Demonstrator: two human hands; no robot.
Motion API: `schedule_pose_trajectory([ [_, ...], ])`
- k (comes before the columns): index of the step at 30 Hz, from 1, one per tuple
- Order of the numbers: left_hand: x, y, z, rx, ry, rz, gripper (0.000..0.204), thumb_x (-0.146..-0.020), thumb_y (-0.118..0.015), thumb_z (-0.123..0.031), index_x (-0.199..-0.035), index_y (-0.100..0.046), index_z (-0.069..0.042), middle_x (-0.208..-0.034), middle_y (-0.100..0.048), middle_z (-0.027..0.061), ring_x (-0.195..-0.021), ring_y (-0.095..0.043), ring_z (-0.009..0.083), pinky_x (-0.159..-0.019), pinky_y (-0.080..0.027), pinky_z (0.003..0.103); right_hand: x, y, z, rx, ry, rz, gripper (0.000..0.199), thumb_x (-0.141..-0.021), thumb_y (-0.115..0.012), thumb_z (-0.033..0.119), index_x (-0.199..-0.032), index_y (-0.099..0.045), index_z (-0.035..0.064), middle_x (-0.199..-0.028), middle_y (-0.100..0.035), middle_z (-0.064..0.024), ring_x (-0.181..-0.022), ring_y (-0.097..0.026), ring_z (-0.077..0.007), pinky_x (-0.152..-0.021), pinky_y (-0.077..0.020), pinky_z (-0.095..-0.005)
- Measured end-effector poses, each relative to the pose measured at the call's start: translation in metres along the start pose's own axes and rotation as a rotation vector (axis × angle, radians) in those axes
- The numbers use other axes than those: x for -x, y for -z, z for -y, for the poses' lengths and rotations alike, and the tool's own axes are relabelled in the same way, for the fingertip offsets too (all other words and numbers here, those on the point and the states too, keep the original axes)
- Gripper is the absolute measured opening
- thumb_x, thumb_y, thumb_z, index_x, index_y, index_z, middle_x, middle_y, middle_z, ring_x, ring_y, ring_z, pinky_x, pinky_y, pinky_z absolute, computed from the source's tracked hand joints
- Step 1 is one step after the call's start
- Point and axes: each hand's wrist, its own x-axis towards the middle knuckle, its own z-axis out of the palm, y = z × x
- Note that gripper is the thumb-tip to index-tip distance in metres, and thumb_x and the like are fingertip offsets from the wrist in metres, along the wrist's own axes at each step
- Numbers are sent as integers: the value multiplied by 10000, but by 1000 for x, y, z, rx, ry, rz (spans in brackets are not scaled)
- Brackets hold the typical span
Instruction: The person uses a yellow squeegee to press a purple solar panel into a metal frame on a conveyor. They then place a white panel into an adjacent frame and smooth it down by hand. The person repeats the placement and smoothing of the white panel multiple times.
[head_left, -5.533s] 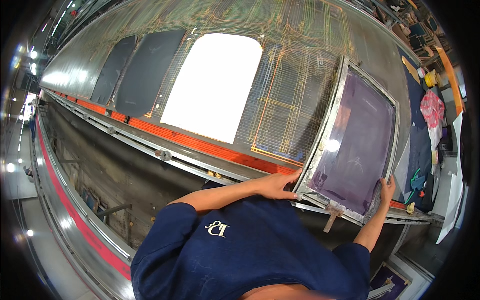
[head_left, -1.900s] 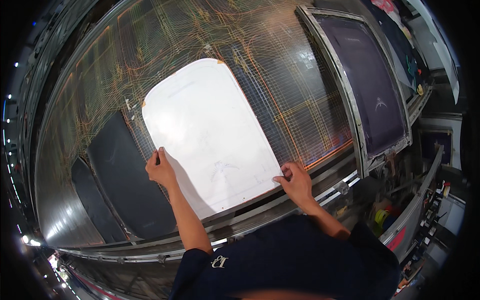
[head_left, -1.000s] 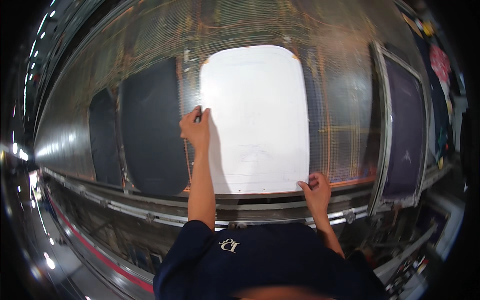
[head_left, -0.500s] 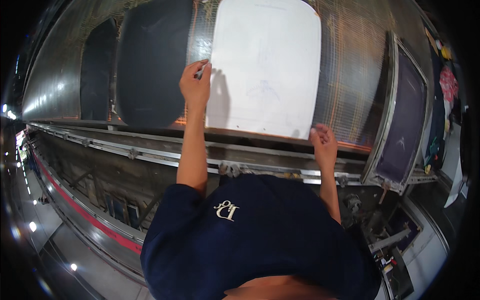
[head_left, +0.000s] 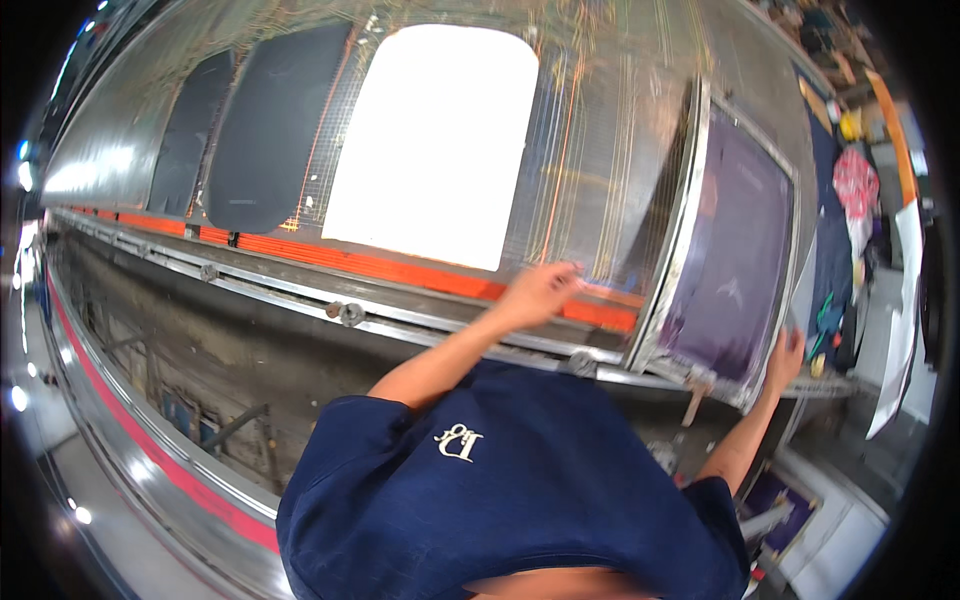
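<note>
A single wide fisheye view from a camera worn on a person's head, looking down and forward over the wearer's navy shirt [head_left: 520, 500] at a long printing table [head_left: 620, 130] close ahead. Straight rails bend toward the dark circular rim. Both forearms enter from below. No second view shares the scene.
</note>
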Motion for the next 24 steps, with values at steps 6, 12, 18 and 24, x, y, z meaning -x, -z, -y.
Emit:
schedule_pose_trajectory([
  [6, -80, -139, -28, 392, -19, 94, 529, -1002, -589, -426, -1268, -559, 30, -909, -667, 73, -750, -528, 121, -671, -476, 304, -53, -47, -123, -145, -204, 367, 816, -881, -684, 549, -1405, -494, -47, -1351, -580, -240, -1260, -546, -341, -1059, -407, -406],
  [12, -71, -152, -58, 148, 90, -72, 574, -943, -651, -385, -1245, -503, 79, -1115, -638, 241, -1025, -616, 295, -898, -477, 395, -48, -59, -113, -374, -145, 420, 688, -870, -737, 424, -1323, -567, -66, -1249, -642, -211, -1142, -602, -313, -1000, -444, -390],
  [18, -54, -108, -72, 9, 23, -43, 732, -943, -642, -403, -1363, -387, 140, -1327, -542, 333, -1255, -541, 423, -1044, -428, 431, -14, -19, -64, -502, -167, 380, 377, -904, -708, 233, -1142, -648, -54, -1054, -690, -113, -948, -604, -190, -890, -465, -350],
  [24, -19, -31, -65, -73, -37, -75, 690, -934, -665, -366, -1374, -394, 90, -1284, -565, 333, -1214, -566, 425, -996, -449, 447, 35, -25, 26, -551, -209, 309, 346, -919, -687, 191, -1163, -637, -49, -1058, -686, -94, -940, -600, -165, -877, -464, -322],
])
